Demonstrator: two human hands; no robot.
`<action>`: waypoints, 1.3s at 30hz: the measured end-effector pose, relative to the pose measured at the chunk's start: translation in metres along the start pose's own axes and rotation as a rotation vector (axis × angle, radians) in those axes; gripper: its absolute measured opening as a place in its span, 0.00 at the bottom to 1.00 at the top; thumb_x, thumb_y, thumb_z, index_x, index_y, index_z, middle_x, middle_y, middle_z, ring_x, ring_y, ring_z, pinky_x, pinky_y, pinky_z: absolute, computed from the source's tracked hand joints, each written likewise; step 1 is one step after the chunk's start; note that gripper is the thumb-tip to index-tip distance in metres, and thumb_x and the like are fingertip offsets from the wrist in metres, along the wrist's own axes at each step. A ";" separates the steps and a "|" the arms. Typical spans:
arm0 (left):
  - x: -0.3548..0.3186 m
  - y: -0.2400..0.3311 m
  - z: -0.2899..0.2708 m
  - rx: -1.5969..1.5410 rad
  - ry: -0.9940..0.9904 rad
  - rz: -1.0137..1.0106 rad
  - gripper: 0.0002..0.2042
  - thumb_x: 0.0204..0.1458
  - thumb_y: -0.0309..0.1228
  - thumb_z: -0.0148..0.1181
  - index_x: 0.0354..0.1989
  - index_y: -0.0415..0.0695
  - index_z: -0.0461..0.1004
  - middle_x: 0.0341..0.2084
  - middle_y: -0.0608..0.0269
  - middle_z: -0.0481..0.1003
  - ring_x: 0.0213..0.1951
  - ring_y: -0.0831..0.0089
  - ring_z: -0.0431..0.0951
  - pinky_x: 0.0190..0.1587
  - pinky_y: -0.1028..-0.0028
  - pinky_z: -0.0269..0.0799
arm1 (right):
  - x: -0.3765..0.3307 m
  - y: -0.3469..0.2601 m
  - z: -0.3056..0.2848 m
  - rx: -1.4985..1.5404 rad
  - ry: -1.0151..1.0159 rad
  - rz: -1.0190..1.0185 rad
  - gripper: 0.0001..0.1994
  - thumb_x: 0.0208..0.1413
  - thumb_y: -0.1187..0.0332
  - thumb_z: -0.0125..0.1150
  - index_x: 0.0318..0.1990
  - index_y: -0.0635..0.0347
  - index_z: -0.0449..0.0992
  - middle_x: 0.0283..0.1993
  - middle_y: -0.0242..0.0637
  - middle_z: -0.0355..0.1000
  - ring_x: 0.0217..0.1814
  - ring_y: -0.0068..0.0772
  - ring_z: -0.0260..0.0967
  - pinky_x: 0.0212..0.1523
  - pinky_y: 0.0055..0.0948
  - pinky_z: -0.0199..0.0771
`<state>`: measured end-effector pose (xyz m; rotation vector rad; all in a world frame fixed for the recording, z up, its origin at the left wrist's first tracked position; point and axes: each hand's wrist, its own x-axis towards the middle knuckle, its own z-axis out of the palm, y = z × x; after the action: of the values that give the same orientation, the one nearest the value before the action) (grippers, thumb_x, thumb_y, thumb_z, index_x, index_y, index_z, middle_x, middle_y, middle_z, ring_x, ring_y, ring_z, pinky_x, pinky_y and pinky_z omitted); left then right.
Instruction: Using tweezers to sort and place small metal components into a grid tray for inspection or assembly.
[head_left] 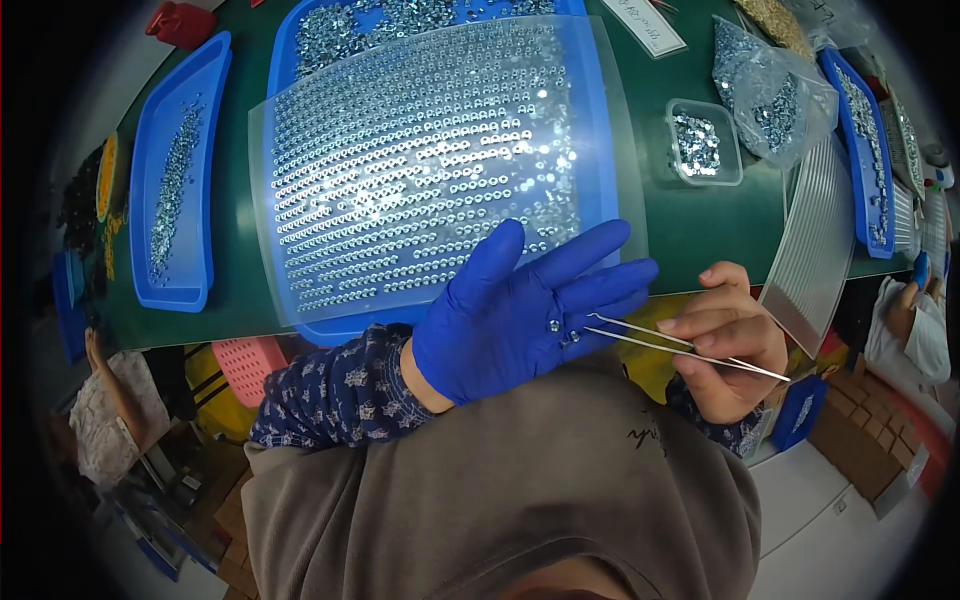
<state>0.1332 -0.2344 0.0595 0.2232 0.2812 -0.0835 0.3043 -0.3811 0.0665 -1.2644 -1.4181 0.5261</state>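
Observation:
My left hand [510,315], in a blue glove, is turned palm up with its fingers stretched out. A few small shiny metal pieces [555,326] lie loose on that palm. Bare and closed, my right hand [733,340] pinches a pair of metal tweezers [690,346]. The tweezers' tips are apart, beside the pieces at the base of the gloved fingers. Just beyond the left hand, a clear sheet [262,215] carries rows of small metal rings and rests over a large blue tray [600,110].
At left stands a blue tray [145,200] with small parts. Right of the sheet are a clear plastic box [735,165] of shiny pieces, plastic bags [800,110] of parts and a ribbed clear panel [815,235]. A pink basket [245,365] hangs below the green table's [655,215] edge. Other people sit at both sides.

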 end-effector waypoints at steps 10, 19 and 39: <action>0.011 -0.004 0.006 0.014 -0.040 0.006 0.43 0.47 0.64 0.35 0.64 0.48 0.35 0.63 0.50 0.39 0.64 0.64 0.44 0.63 0.67 0.41 | -0.001 -0.011 0.002 0.007 0.090 0.138 0.11 0.37 0.79 0.63 0.29 0.60 0.69 0.30 0.40 0.74 0.31 0.27 0.70 0.49 0.35 0.56; 0.020 -0.014 0.012 0.092 -0.044 0.030 0.43 0.46 0.64 0.36 0.64 0.47 0.35 0.63 0.50 0.38 0.63 0.65 0.47 0.62 0.69 0.45 | -0.008 -0.021 0.000 -0.133 0.109 0.115 0.09 0.36 0.80 0.63 0.27 0.60 0.70 0.30 0.37 0.74 0.30 0.27 0.70 0.46 0.34 0.60; 0.015 -0.011 0.011 0.040 -0.064 0.007 0.41 0.49 0.62 0.36 0.64 0.47 0.34 0.63 0.49 0.37 0.64 0.63 0.45 0.63 0.66 0.42 | -0.019 -0.010 -0.004 0.134 0.214 0.162 0.10 0.40 0.81 0.60 0.30 0.59 0.67 0.32 0.41 0.74 0.33 0.27 0.70 0.50 0.35 0.55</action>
<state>0.1489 -0.2487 0.0636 0.2612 0.2153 -0.0891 0.3002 -0.4023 0.0681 -1.2931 -1.0913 0.5674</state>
